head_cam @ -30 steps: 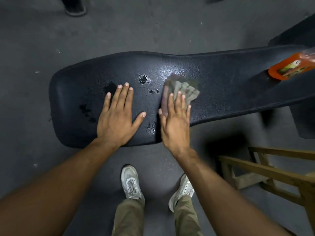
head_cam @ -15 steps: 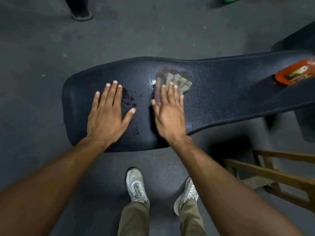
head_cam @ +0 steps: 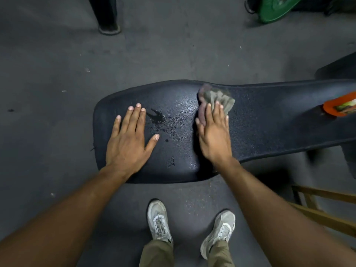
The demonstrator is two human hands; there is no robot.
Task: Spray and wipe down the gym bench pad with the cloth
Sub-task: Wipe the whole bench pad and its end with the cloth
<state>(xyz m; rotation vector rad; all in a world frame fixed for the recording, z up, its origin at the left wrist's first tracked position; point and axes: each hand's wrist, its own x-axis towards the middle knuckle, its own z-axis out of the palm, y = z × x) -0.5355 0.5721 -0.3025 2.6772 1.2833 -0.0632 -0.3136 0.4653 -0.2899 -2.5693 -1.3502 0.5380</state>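
Note:
The black bench pad point(head_cam: 269, 120) stretches across the middle, wider at its left end. My right hand point(head_cam: 213, 137) presses flat on a crumpled grey cloth point(head_cam: 217, 98) near the pad's far edge; part of the cloth is hidden under my fingers. My left hand point(head_cam: 129, 143) lies flat on the pad's left end, fingers spread, holding nothing. Wet dark spots point(head_cam: 157, 118) show between my hands. An orange spray bottle point(head_cam: 341, 106) lies on the pad at the right edge of view, cut off by the frame.
My two grey shoes point(head_cam: 159, 222) stand on the dark floor below the pad. A wooden frame point(head_cam: 323, 209) is at the lower right. A black post foot point(head_cam: 108, 26) and a green object point(head_cam: 277, 8) sit at the top.
My right hand has slid the cloth across the pad towards its far edge, smearing the wet spots. The view has shifted, so the pad sits lower and further right.

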